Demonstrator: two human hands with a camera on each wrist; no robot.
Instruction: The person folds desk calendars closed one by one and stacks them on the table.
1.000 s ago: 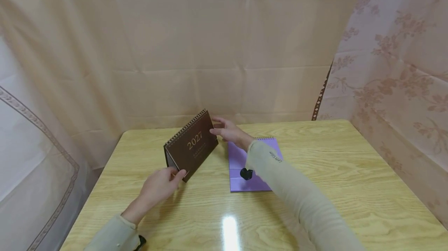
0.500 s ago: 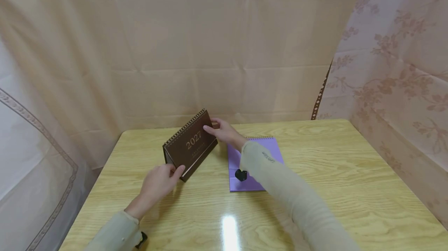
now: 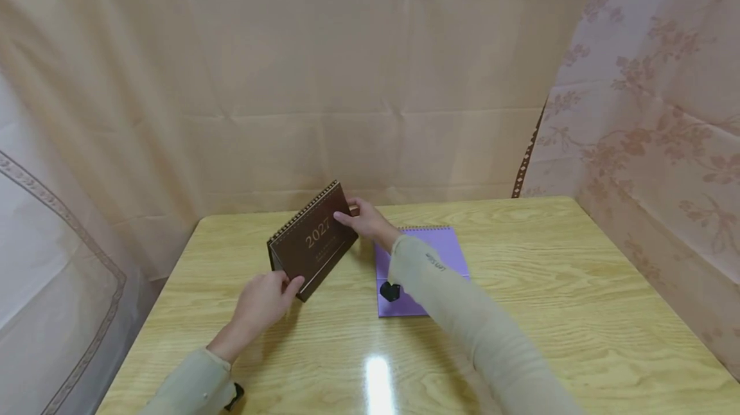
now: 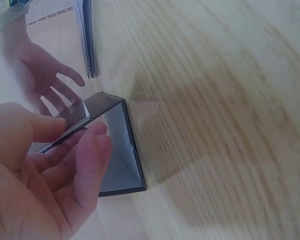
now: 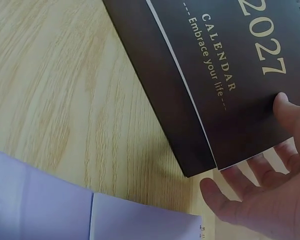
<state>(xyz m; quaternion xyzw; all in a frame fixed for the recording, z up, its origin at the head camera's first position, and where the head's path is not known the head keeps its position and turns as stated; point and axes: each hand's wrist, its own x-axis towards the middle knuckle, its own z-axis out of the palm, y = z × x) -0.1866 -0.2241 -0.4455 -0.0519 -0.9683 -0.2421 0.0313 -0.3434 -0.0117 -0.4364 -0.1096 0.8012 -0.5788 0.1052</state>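
Note:
A dark brown spiral-bound 2027 desk calendar stands slanted on the table like a tent, its binding uppermost. At its lower left corner, my left hand pinches the front sheets between thumb and fingers. The left wrist view shows those sheets slightly lifted off the calendar's base, with the open side of the tent below. My right hand holds the right edge. In the right wrist view its thumb lies on the dark cover below the gold "2027", while other fingers reach behind the edge.
Right of the calendar, a purple spiral-bound pad lies flat on the wooden table, partly covered by my right forearm. A beige curtain hangs behind the table, with a floral one at the right.
My right hand has moved left, from beside the calendar's right edge onto it, its thumb now on the cover. The front sheets have come slightly away from the base. The left hand stays at its corner.

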